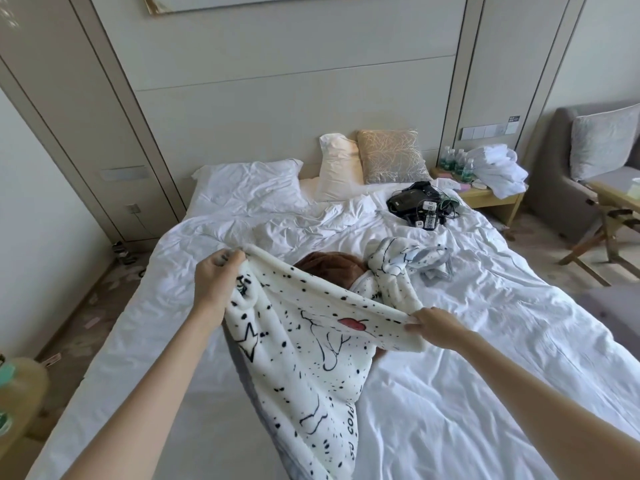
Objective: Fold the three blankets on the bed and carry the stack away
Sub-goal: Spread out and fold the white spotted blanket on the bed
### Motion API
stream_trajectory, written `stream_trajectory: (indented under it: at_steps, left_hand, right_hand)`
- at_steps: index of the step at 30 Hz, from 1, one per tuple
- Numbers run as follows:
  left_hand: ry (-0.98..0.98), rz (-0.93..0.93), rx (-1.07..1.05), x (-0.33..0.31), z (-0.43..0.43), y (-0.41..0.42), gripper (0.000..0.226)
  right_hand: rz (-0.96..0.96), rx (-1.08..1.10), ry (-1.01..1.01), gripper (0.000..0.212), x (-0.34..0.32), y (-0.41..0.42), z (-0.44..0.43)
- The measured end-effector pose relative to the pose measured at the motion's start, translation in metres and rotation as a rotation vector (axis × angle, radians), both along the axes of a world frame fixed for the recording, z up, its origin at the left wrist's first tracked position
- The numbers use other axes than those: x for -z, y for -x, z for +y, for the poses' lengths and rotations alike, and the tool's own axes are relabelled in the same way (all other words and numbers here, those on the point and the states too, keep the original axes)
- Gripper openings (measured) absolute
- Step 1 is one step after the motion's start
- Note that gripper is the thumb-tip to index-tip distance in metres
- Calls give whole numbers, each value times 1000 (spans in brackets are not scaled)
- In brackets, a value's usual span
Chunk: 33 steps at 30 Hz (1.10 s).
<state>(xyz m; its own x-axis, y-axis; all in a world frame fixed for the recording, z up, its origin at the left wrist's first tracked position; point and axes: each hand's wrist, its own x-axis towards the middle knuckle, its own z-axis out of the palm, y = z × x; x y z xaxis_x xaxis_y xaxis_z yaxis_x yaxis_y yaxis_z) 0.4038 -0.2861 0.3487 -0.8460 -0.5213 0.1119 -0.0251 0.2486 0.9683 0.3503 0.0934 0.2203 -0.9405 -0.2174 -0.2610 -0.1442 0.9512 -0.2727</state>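
My left hand (216,282) and right hand (438,327) pinch the spotted blanket (304,341) for its first fold; next, corners should meet at twelve o'clock.

Soft daylight from the right, faint shadows, wide-angle bending at the edges, slightly soft focus throughout.

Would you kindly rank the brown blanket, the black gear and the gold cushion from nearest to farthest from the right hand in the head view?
From the right hand, gripping the spotted blanket:
1. Brown blanket, just up-left of it.
2. Black gear, farther back, right side.
3. Gold cushion, farthest back, near centre.
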Motion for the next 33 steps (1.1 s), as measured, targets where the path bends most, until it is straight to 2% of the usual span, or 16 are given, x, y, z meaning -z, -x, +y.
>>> stream_trajectory:
  at_steps: [2, 5, 8, 10, 12, 14, 16, 18, 20, 23, 26, 29, 33]
  left_hand:
    - [55, -68, -29, 13, -3, 6, 45]
    - [149, -166, 147, 22, 6, 9, 20]
    - [240, -169, 448, 16, 32, 6, 43]
    - [284, -156, 663, 9, 56, 2, 56]
    - [315, -142, 793, 7, 78, 0, 60]
    - [324, -88, 836, 6, 94, 1, 47]
    - [250, -50, 858, 1, 101, 1, 22]
    - [192, -51, 864, -2, 101, 0, 11]
    - [229, -45, 816, 0, 98, -1, 19]
    - [236, -18, 736, 1, 92, 0, 25]
    - [232, 44, 674, -3, 83, 3, 32]
    - [202, 91, 603, -7, 66, 7, 31]
    - [254, 120, 503, -7, 41, 11, 32]
  right_hand:
    - [16, 49, 119, 35, -12, 2, -3]
    - [77, 43, 312, 33, -43, 2, -14]
    - [108, -50, 437, 19, -83, -8, -38]
    - [126, -118, 505, 34, -109, -16, -56]
    - [105, -155, 566, 39, -128, -21, -71]
    - [54, -172, 622, 39, -142, -25, -79]
    - [26, -193, 665, 42, -150, -27, -82]
    - [33, -212, 639, 41, -152, -26, -78]
    - [66, -244, 537, 40, -147, -21, -72]
    - [130, -278, 273, 33, -130, -10, -64]
    - [216, -237, 68, 35, -102, 1, -60]
    - [296, -112, 19, 7, -71, 10, -51]
    - [356, 41, -23, 20, -42, 20, -37]
